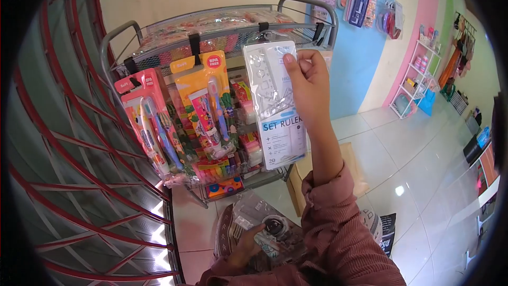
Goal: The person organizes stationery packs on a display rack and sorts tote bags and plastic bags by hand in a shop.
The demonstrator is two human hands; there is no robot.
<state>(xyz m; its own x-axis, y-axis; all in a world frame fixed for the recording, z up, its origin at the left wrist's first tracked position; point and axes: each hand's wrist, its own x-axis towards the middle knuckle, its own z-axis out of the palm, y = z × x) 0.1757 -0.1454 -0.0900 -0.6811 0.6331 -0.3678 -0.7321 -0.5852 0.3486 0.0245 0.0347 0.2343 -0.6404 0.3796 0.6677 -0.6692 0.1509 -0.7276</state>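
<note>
My right hand point(311, 87) pinches the upper right edge of a white ruler set pack point(275, 108), lettered "SET RULER", thumb in front. The pack is upright against the front of a wire rack point(309, 35), just below a black hook. Low in front of me, my left hand point(244, 249) grips clear plastic packs point(267, 241) with a dark round print, a finger lying across them. Left of the ruler set hang a yellow toothbrush pack point(203, 103) and a red toothbrush pack point(151, 127), each from a black strap.
Wrapped goods fill the rack's top basket point(211, 24), and more small packs sit on its lower shelves. A red folding metal gate point(79, 185) stands close on the left. Cardboard point(352, 172) lies on the tiled floor. A white shelf point(418, 77) is farther right.
</note>
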